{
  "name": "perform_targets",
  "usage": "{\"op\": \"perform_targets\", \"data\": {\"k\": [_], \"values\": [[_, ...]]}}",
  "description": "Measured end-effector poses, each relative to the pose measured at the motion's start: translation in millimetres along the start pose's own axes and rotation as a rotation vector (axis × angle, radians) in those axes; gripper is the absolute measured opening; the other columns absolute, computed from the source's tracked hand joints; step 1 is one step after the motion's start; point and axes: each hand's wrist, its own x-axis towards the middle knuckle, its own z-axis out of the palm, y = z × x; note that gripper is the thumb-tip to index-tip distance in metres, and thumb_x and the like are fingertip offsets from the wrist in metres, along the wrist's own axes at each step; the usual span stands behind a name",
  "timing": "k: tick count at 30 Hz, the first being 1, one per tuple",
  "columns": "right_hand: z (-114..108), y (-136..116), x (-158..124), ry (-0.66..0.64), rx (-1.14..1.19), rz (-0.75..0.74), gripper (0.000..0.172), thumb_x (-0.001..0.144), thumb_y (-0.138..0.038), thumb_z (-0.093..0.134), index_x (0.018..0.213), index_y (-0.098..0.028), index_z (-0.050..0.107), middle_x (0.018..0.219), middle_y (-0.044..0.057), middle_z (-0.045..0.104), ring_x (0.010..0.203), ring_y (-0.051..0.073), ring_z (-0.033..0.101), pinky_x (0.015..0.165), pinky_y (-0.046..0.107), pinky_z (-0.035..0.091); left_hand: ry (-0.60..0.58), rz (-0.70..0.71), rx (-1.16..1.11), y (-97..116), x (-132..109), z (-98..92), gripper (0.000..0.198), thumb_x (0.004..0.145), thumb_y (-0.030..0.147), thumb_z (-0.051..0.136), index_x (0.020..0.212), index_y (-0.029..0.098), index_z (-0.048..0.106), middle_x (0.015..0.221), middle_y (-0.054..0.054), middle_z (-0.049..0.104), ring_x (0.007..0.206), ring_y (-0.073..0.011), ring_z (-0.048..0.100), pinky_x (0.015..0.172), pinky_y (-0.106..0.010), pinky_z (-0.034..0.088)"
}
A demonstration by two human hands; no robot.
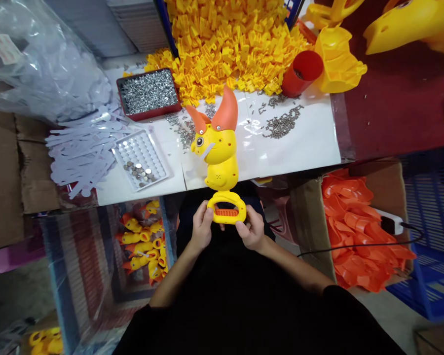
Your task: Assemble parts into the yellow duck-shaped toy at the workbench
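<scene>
1. In the head view, a yellow toy (221, 160) with orange beak-like pieces (226, 112) is held upright by its handle (229, 197), directly in front of the person's dark-clothed body.
2. The left side of the handle is pinched by the left hand (202, 224), with the thumb laid on the near face.
3. The right lower corner of the handle is pinched by the right hand (252, 229), also with the thumb on the near face.
4. The handle is thus placed between the two hands, while the toy's body and head are seen beyond them, over the front edge of the white table (314, 153). An orange ridged strip (226, 212) is shown inside the handle's opening.
5. Beyond the toy, a heap of small yellow parts (222, 44) is seen, with a tray of screws (148, 93) to its left and a red cup (302, 74) to its right.
6. Below table level, orange pieces (358, 231) are held in a box to the right, and more yellow toys (144, 244) are gathered in a bin to the left.
</scene>
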Motion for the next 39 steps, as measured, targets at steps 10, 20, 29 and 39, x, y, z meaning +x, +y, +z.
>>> {"op": "perform_targets", "data": {"k": [10,20,29,39], "values": [[-13,22,-5,-0.01,-0.056,-0.116,0.029,0.101,-0.041,0.048,0.087,-0.017,0.056,0.071,0.005,0.059,0.063,0.018,0.059,0.056,0.031,0.049,-0.108,0.239,0.315,45,-3,-20.6,0.061,0.079,0.079,0.066,0.086,0.019,0.073,0.073,-0.004,0.071,0.063,-0.0181,0.062,0.059,-0.028,0.046],[-32,6,39,0.099,-0.098,-0.456,0.031,0.094,-0.04,0.07,0.108,-0.024,0.048,0.073,-0.001,0.062,0.062,0.015,0.06,0.054,0.029,0.054,-0.259,0.275,0.297,75,-1,-9.1,0.048,0.09,0.066,0.064,0.085,0.018,0.071,0.071,-0.003,0.068,0.062,-0.0168,0.06,0.059,-0.026,0.045],[-52,-15,93,0.124,-0.31,-0.818,0.034,0.103,-0.02,0.049,0.135,-0.011,0.058,0.068,0.004,0.057,0.066,0.018,0.059,0.057,0.031,0.054,-0.228,0.385,0.169,106,7,-2.6,0.047,0.093,0.062,0.063,0.08,0.017,0.069,0.066,-0.001,0.064,0.06,-0.0148,0.059,0.059,-0.024,0.049],[-58,-22,131,0.437,-0.185,-0.677,0.037,0.098,-0.022,0.064,0.134,-0.027,0.061,0.086,0.003,0.07,0.056,0.012,0.058,0.052,0.027,0.051,-0.131,1.575,0.734,177,52,10.2,0.057,0.09,0.021,0.078,0.142,0.026,0.056,0.138,-0.011,0.066,0.127,-0.0253,0.065,0.103,-0.043,0.059]]}}
